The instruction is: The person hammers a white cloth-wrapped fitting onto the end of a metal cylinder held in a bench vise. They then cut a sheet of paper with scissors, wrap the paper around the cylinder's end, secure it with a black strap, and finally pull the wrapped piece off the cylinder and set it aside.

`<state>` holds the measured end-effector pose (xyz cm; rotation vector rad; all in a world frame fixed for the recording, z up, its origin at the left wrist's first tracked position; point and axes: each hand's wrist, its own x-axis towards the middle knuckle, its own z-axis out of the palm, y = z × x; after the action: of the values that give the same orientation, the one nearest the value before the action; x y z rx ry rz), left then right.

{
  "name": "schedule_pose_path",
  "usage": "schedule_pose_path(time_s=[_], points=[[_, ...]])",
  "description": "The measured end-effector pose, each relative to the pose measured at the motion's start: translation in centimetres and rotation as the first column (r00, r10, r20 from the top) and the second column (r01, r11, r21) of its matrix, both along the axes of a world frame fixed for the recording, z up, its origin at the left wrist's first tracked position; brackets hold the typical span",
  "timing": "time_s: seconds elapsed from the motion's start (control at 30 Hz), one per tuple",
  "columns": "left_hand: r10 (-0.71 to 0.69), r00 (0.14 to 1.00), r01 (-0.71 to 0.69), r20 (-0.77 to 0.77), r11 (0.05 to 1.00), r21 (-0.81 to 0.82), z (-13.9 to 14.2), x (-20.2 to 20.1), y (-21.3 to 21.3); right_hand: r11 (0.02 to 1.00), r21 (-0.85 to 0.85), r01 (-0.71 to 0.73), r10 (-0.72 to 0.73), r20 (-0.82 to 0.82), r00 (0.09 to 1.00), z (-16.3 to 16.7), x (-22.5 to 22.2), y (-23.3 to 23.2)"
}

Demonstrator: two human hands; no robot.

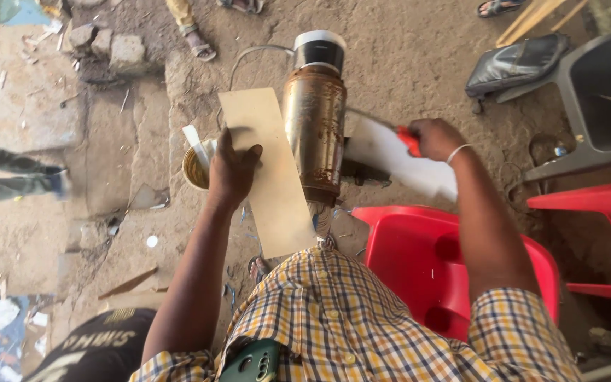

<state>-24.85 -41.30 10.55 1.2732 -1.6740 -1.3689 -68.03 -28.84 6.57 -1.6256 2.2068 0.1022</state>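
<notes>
My left hand (232, 168) presses flat on a long tan board (269, 177) that slants from upper left to lower right. My right hand (434, 137) grips the red handle (409, 141) of a tool with a thin blade that points left toward a rusty metal cylinder (313, 134). The cylinder has a black and white cap (319, 48) at its far end and lies right beside the board. A white sheet (397, 159) lies under my right hand.
A glue-stained pot (194, 166) with a white stick sits left of my left hand. A red plastic chair (433, 265) stands below my right arm, another red one (599, 226) and a grey chair (595, 92) to the right. Other people's feet appear at the top and left.
</notes>
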Motion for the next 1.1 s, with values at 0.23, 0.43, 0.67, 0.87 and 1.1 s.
schedule_pose_path(time_s=[0.23, 0.43, 0.67, 0.87, 1.1], points=[[0.117, 0.993, -0.116, 0.016, 0.993, -0.028, -0.8, 3.4, -0.1, 0.990, -0.136, 0.021, 0.020, 0.296, 0.955, -3.3, 0.9, -0.9], [0.106, 0.994, -0.105, -0.015, 0.993, 0.047, 0.1, 3.3, 0.2, 0.869, -0.215, 0.447, -0.154, 0.740, 0.655, -3.8, 3.9, -2.2], [0.094, 0.987, -0.082, -0.130, 0.992, 0.096, -0.6, 3.7, 0.0, 0.901, -0.423, 0.096, 0.065, 0.351, 0.934, 1.5, -0.4, 4.3], [0.018, 0.991, -0.013, -0.135, 0.999, 0.044, -0.5, 2.1, 0.6, 0.813, -0.512, 0.277, -0.225, 0.163, 0.961, -5.4, 4.0, 3.0], [-0.342, 0.932, 0.357, 0.116, 0.923, -0.145, 6.3, -2.0, 3.1, 0.644, -0.720, 0.258, -0.237, 0.133, 0.962, -8.4, 10.7, 1.2]])
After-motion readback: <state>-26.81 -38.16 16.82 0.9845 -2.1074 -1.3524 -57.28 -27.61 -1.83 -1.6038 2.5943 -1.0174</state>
